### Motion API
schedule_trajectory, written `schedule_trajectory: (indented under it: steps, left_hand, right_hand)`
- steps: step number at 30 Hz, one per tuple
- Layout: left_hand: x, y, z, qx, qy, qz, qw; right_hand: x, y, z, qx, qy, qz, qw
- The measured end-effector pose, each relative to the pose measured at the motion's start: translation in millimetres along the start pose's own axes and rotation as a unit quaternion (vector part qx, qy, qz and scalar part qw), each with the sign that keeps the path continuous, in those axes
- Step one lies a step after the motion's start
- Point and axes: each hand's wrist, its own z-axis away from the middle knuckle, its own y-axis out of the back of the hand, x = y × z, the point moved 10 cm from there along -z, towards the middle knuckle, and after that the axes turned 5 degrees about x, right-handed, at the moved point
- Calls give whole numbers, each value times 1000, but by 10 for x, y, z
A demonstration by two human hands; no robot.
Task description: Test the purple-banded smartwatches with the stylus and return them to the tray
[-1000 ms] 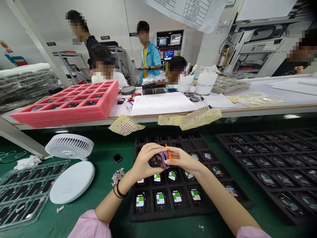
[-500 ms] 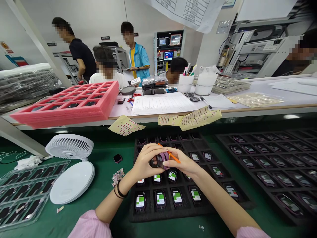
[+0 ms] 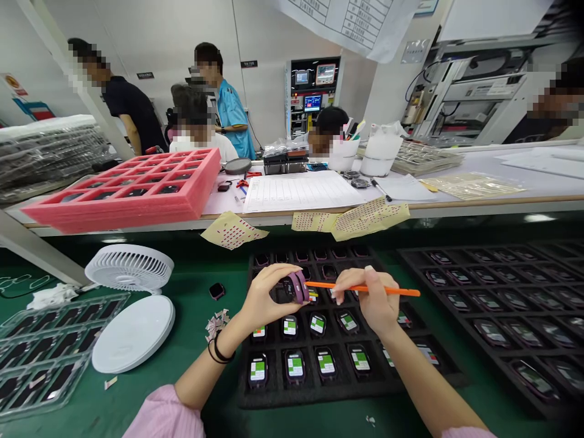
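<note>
Between the thumb and fingers of my left hand (image 3: 264,296) is a purple-edged watch body (image 3: 297,287), tilted on its side over the tray. My right hand (image 3: 375,299) is closed around a thin orange stick (image 3: 401,292), which lies nearly level. Its left tip is at the watch's purple edge; whether it touches I cannot tell. Below both hands, a black foam tray (image 3: 274,398) holds rows of watches, several with lit green-and-white screens, such as a lit watch (image 3: 326,363) in the front row.
Left of the tray lie a loose watch (image 3: 217,291), a heap of small tabs (image 3: 216,323), a white fan (image 3: 132,334) and a clear tray of dark parts (image 3: 68,389). Another foam tray (image 3: 460,316) stands right. A shelf above carries pink foam (image 3: 114,213) and papers (image 3: 301,191); people are beyond.
My right hand has drawn back to the right from the watch and turned the orange stick nearly level. My left hand still holds the watch. Two people behind have shifted left.
</note>
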Motion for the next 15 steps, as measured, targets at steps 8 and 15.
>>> schedule_trajectory:
  steps: [8, 15]
  left_hand:
    - [4, 0, 14, 7, -10, 10, 1000]
    - [48, 20, 29, 24, -30, 5, 999]
  right_hand:
    - [-81, -14, 9, 9, 39, 41, 998]
    - [-135, -70, 47, 5, 63, 79, 995]
